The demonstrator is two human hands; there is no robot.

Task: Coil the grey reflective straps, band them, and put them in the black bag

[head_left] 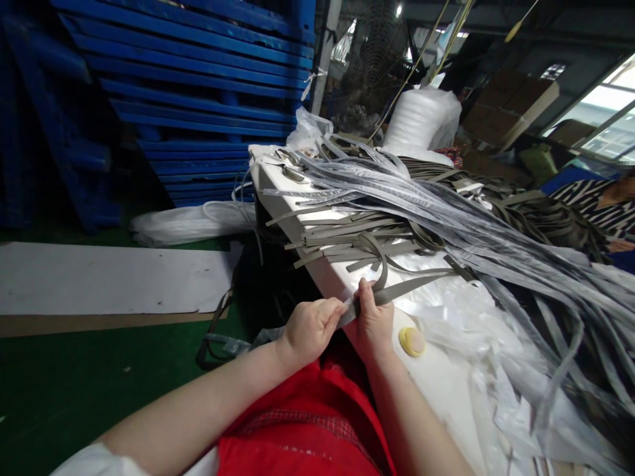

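Note:
Both my hands meet at the near edge of the white-covered table [454, 377]. My right hand [376, 327] is closed round a flat grey-brown strap [409, 288], thumb up; one length of it loops above the fist and another runs off to the right. Close beside it, my left hand [312, 325] pinches a clear plastic sleeve [346, 318] at the strap's end. How far the strap sits inside the sleeve is hidden by my fingers. Loose clear plastic [268, 337] trails below my left wrist. To the right of my right hand lies a small yellow-rimmed round item [413, 342].
More grey-brown straps [342, 241] lie ahead, their ends over the table edge. A long bundle of plastic-sleeved straps [421, 192] stretches rightward. Blue pallets [198, 73] stack at left, above white board [109, 277] on the green floor. A person in striped clothing [580, 201] is far right.

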